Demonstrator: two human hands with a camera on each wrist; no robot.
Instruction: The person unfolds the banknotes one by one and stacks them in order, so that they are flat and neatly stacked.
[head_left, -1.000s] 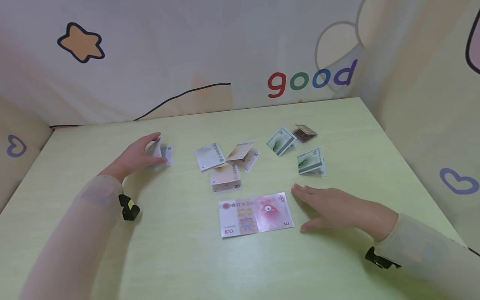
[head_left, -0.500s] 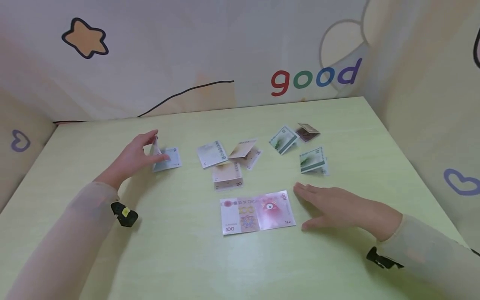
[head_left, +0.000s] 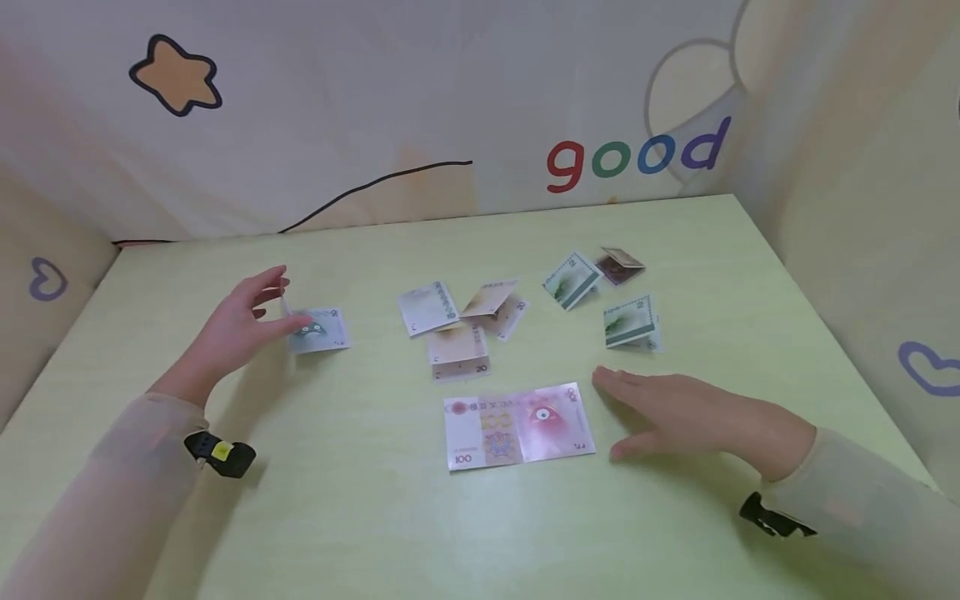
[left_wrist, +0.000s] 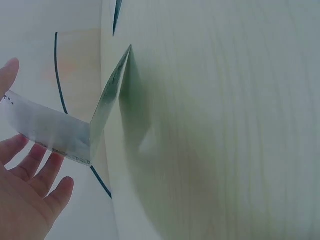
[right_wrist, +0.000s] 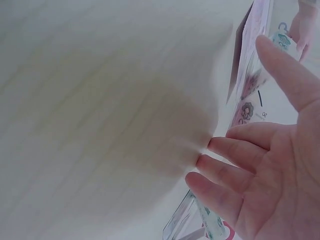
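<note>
Has just drawn the blue note point(head_left: 328, 335) farther left of the 100 note point(head_left: 520, 427) with the left hand point(head_left: 235, 327), opening its fold wider than 1 second ago and baring more of its printed face. For the unfolding in hand, seems to mean 1 fold well on the way to open, but not yet flat. Pinches the raised flap point(left_wrist: 55, 131) between thumb and fingers of the left hand, with the other half reaching toward the 100 note, low over the counter point(head_left: 375, 525); cannot tell whether touching it. Grasps nothing with the right hand point(head_left: 686, 414), resting just beside the right end of the 100 note, fingers straight, much as 1 second ago. Behind the 100 note: 2 tan notes point(head_left: 459, 335), folded and partly sprung open, with the pale note point(head_left: 427, 309) close on their left. Behind and to the right of the 100 note: 2 green notes point(head_left: 628, 323) and the brown note point(head_left: 621, 267), folded too. Judging by those folds, leaves most of such work undone. Shows no container in any view, hence no contents to report, only loose notes about the flat-lying 100 note.
</note>
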